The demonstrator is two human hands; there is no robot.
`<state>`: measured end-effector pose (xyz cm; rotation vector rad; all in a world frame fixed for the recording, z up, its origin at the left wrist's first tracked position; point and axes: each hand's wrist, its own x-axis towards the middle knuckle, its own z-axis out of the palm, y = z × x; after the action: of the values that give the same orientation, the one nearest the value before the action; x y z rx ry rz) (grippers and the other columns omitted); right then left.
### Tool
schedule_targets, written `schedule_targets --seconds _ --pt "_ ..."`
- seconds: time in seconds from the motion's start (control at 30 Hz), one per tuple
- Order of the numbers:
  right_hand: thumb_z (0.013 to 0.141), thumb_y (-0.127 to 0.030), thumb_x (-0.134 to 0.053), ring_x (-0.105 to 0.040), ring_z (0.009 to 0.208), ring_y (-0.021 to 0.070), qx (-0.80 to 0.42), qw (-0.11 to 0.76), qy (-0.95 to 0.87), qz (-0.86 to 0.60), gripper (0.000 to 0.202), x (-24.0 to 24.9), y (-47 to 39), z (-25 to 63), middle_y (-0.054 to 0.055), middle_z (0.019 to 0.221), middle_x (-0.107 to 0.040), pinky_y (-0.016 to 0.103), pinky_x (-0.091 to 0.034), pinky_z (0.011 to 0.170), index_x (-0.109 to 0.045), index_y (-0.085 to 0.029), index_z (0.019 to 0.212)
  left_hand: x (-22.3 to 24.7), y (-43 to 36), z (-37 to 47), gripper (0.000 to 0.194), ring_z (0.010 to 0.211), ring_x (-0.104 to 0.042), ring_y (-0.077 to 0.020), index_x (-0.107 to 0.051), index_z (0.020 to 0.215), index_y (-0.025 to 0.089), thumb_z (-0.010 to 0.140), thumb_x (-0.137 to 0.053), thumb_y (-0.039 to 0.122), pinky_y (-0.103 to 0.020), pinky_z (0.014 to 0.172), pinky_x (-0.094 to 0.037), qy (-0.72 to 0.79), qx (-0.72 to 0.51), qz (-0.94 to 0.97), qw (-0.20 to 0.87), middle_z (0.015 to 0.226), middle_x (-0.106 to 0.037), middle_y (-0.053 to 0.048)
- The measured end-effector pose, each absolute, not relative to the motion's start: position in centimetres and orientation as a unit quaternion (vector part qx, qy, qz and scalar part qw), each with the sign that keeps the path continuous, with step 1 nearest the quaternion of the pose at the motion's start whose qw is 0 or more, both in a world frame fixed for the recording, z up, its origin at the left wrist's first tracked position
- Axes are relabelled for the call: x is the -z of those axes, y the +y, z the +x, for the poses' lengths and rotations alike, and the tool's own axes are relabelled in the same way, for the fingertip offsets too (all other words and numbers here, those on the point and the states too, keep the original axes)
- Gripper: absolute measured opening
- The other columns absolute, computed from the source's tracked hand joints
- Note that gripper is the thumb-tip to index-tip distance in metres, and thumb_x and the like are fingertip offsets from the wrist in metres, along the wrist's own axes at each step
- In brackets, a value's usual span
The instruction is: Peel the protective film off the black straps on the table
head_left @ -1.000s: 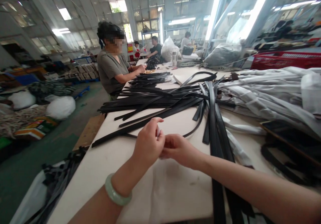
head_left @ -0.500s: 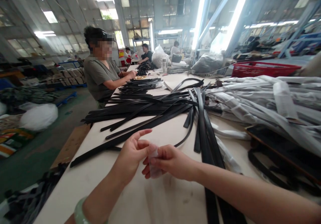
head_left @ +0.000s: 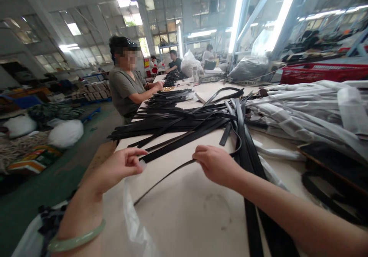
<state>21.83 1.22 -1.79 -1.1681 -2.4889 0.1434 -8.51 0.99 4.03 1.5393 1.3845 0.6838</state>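
Note:
My left hand (head_left: 115,170), with a pale green bangle on its wrist, pinches the top of a thin translucent white plastic sleeve (head_left: 133,222). The sleeve hangs down over the near part of the table. To the right, my right hand (head_left: 218,167) is closed on a narrow black strap (head_left: 166,176). One end of that strap slants down to the left, toward the sleeve but apart from it; the other curves back to the pile. Just beyond both hands lies a heap of flat black straps (head_left: 172,124) on the pale table (head_left: 195,218).
White-wrapped strips (head_left: 304,115) are heaped at the right, before a red crate (head_left: 324,73). Long black straps (head_left: 253,211) run down to the near edge. A co-worker (head_left: 129,80) stands at the table's left side. White sacks (head_left: 66,133) lie on the floor.
My hands have moved apart: the left one went left with the plastic sleeve. My right hand has let go of the sleeve and taken hold of a black strap.

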Motion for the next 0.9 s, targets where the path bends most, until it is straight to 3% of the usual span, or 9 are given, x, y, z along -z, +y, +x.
schedule_targets --seconds 0.13,0.27,0.43,0.53,0.6,0.7,0.8,0.9 --pt "0.077 0.001 -0.045 -0.058 0.081 0.0172 -0.002 0.196 -0.877 -0.439 0.032 0.3 2.2 24.8 0.005 0.092 -0.063 0.028 -0.038 0.068 -0.065 -0.02 0.09 -2.8 1.0 -6.4 0.057 0.057 -0.061 -0.014 -0.064 0.117 0.018 0.062 -0.076 0.014 -0.023 0.058 -0.045 0.499 -0.205 0.63 0.558 0.059 -0.065 0.003" --pt "0.085 -0.005 -0.045 -0.053 0.095 0.0201 0.05 0.297 -0.875 -0.379 0.031 0.6 2.7 24.8 0.006 0.097 -0.064 0.034 -0.037 0.089 -0.067 -0.023 0.097 -1.2 0.5 -2.3 0.073 0.05 -0.062 -0.0153 -0.06 0.123 0.02 0.053 -0.081 0.015 -0.028 0.058 -0.051 0.38 -0.145 0.531 0.744 0.053 -0.061 0.006" --pt "0.093 -0.019 -0.046 -0.051 0.084 0.0187 0.111 0.425 -0.808 -0.392 0.027 1.4 2.5 24.1 0.005 0.091 -0.061 0.036 -0.036 0.083 -0.069 -0.03 0.103 0.4 0.0 0.2 0.037 0.052 -0.063 -0.0161 -0.073 0.075 0.012 0.046 -0.089 0.029 -0.023 0.051 -0.047 0.338 -0.093 0.493 0.796 0.056 -0.066 -0.003" --pt "0.093 -0.026 -0.047 -0.05 0.074 0.0157 0.028 0.473 -0.774 -0.42 0.023 1.3 1.7 23.4 0.006 0.083 -0.058 0.03 -0.04 0.073 -0.067 -0.019 0.103 0.6 0.2 0.0 0.032 0.053 -0.063 -0.0152 -0.071 0.07 0.013 0.048 -0.089 0.027 -0.023 0.054 -0.046 0.359 -0.169 0.496 0.773 0.056 -0.066 -0.002" --pt "0.091 -0.033 -0.049 -0.047 0.062 0.0122 -0.12 0.438 -0.784 -0.423 0.025 1.1 0.8 22.5 0.002 0.069 -0.054 0.025 -0.038 0.059 -0.066 -0.014 0.088 0.5 0.4 -0.1 0.029 0.056 -0.063 -0.0144 -0.071 0.071 0.013 0.051 -0.088 0.025 -0.024 0.059 -0.046 0.378 -0.215 0.492 0.754 0.059 -0.066 -0.002" --pt "0.082 -0.044 -0.063 -0.041 0.049 0.0075 -0.359 0.266 -0.811 -0.377 0.032 1.4 -0.7 21.0 -0.004 0.055 -0.049 0.02 -0.03 0.045 -0.065 -0.014 0.073 0.3 0.5 -0.1 0.025 0.061 -0.063 -0.014 -0.071 0.073 0.013 0.055 -0.086 0.023 -0.023 0.062 -0.045 0.393 -0.239 0.495 0.737 0.066 -0.068 -0.003" --pt "0.074 -0.034 -0.069 -0.042 0.044 0.0056 -0.431 0.195 -0.806 -0.356 0.021 2.1 -1.3 20.3 -0.005 0.052 -0.05 0.017 -0.028 0.04 -0.064 -0.014 0.07 0.3 0.5 0.0 0.022 0.062 -0.063 -0.0146 -0.071 0.075 0.012 0.057 -0.083 0.018 -0.023 0.061 -0.044 0.388 -0.233 0.514 0.728 0.069 -0.069 -0.004" --pt "0.078 -0.022 -0.059 -0.046 0.039 0.0059 -0.476 0.189 -0.776 -0.369 0.017 2.3 -0.5 21.0 -0.005 0.05 -0.049 0.016 -0.03 0.036 -0.055 -0.015 0.063 0.3 0.4 -0.1 0.034 0.061 -0.064 -0.0159 -0.071 0.092 0.014 0.058 -0.079 0.014 -0.025 0.062 -0.045 0.394 -0.233 0.536 0.709 0.064 -0.066 -0.001"
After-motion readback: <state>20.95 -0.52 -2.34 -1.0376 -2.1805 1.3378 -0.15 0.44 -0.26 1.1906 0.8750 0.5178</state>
